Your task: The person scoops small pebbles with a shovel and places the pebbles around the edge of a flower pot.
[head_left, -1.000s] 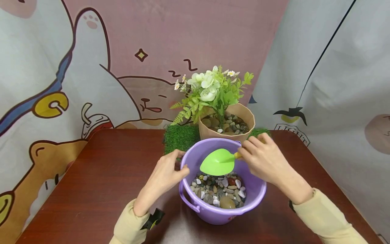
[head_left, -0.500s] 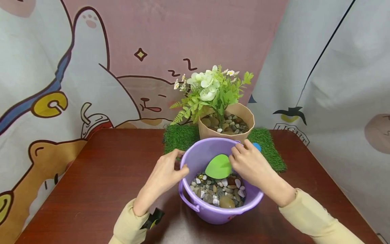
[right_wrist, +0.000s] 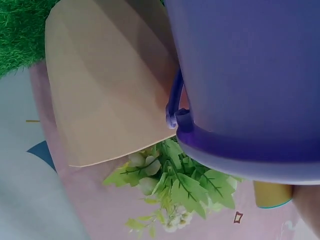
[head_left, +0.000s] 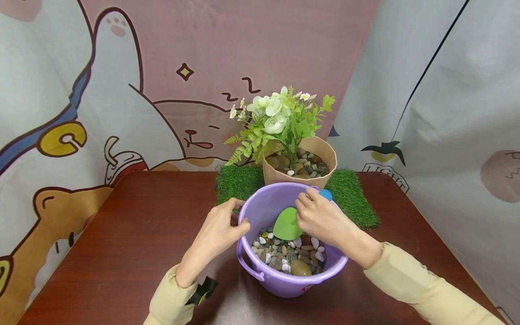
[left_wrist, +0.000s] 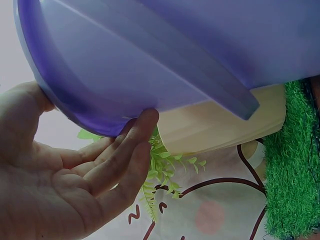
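Note:
A purple bucket (head_left: 280, 287) stands on the table with a layer of pebbles (head_left: 276, 249) in its bottom. My left hand (head_left: 219, 228) grips the bucket's left rim, thumb over the edge and fingers against the outer wall (left_wrist: 100, 75). Over the bucket's right side, my right hand (head_left: 325, 221) holds a small garden trowel (head_left: 286, 225) by its handle. The green blade points down inside the bucket, its lower edge close to the pebbles. A blue handle end (head_left: 326, 194) shows behind the hand. In the right wrist view, the yellow handle (right_wrist: 272, 194) peeks out past the bucket rim.
Right behind the bucket is a beige flowerpot (head_left: 329, 169) with white flowers (head_left: 275, 110) and stones in it. It sits on a green artificial grass mat (head_left: 351, 198). The bucket's handle (head_left: 249, 268) hangs at the left. A printed cloth (head_left: 227, 45) hangs behind the wooden table (head_left: 154, 243).
My right hand has moved left and slightly down, carrying the trowel lower into the bucket; its blade has turned more upright. My left hand has kept its grip on the rim.

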The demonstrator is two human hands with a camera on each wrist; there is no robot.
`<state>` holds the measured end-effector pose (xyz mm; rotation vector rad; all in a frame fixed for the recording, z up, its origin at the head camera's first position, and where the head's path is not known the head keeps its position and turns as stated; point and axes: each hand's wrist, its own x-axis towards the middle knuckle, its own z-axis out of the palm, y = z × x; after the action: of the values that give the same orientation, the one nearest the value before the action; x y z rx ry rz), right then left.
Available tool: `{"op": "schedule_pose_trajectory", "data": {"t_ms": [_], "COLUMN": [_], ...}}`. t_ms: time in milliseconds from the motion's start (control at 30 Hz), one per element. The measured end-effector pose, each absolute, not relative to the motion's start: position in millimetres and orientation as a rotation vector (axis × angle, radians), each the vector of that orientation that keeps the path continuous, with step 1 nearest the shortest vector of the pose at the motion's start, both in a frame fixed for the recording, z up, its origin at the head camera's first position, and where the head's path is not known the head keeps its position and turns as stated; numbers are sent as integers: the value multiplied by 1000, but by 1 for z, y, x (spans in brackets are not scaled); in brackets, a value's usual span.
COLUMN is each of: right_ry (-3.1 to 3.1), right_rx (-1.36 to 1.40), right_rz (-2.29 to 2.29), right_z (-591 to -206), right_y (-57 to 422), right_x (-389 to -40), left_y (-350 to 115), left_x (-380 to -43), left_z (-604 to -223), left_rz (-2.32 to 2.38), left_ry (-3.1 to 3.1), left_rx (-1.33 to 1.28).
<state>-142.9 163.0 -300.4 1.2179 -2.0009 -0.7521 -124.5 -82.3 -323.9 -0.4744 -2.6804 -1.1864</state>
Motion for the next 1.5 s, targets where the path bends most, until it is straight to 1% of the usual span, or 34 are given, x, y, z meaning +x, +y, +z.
{"op": "schedule_pose_trajectory", "data": {"t_ms": [367, 967, 1500], "right_ry": [-1911, -2285, -2380], "right_rx": [1275, 1222, 1275], "right_rz": [-888, -603, -280], "right_z": [-300, -316, -312], "right_y": [145, 157, 163], "right_x": [-145, -168, -170], "left_y": [-83, -83, -83], "left_x": [-124, -125, -125], "left_z": [-324, -325, -326], "left_rz": [-1203, -1200, -1208], "left_ry": [-2684, -2672, -2663], "left_rx": [-458, -485, -483]}}
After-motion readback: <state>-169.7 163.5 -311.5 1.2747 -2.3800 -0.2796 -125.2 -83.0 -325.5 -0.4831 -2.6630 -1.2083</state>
